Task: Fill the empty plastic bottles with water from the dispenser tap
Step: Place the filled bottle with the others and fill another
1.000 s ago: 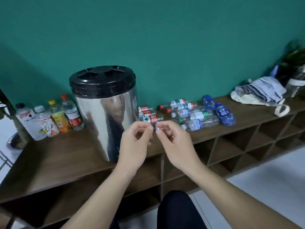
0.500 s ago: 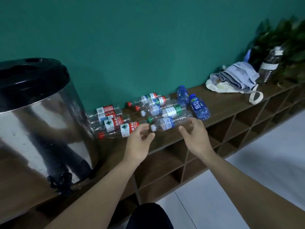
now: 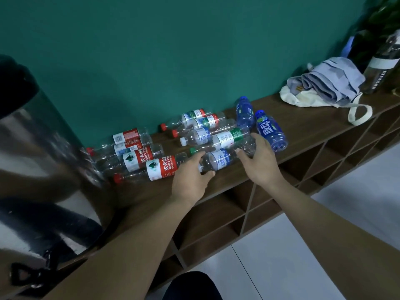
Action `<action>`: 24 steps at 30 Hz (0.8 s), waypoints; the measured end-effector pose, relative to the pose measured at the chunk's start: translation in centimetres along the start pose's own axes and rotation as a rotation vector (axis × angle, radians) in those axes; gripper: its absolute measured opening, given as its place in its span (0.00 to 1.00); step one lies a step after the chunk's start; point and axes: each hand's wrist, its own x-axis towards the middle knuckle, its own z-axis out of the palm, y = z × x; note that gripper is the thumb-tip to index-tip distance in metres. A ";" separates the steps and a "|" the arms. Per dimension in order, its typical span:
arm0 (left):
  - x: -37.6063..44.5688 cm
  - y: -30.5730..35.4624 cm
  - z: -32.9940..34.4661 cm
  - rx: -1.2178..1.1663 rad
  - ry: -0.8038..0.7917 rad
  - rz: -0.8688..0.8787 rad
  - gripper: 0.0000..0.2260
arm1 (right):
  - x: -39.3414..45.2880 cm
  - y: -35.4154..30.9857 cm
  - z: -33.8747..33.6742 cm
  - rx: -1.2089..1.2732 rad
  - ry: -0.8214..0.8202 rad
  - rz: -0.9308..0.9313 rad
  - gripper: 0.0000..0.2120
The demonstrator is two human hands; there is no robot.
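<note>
A clear empty bottle with a blue-and-white label (image 3: 220, 160) lies on its side at the front of the wooden shelf top (image 3: 303, 126). My left hand (image 3: 191, 180) grips its neck end and my right hand (image 3: 258, 161) grips its base end. Behind it lie several more empty bottles: red-labelled ones (image 3: 160, 167) to the left, a green-labelled one (image 3: 229, 137) and two blue ones (image 3: 270, 131) to the right. The steel water dispenser (image 3: 36, 169) fills the left edge, with its black tap (image 3: 23, 276) low at the front.
A white tote bag with folded grey cloth (image 3: 324, 87) lies at the right end of the shelf, next to a dark bottle (image 3: 381, 72) and a plant (image 3: 376, 22). Open cubbyholes (image 3: 216, 224) run under the shelf top. White floor tiles (image 3: 303, 256) lie below.
My view has swung right, away from the dispenser toward the lying bottles. Both hands, held together in mid-air before, have reached forward and taken hold of the blue-labelled bottle at its two ends.
</note>
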 end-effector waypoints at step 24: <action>-13.9 5.3 -19.3 -0.623 0.317 0.096 0.24 | -13.7 -14.6 5.0 0.211 0.047 -0.111 0.22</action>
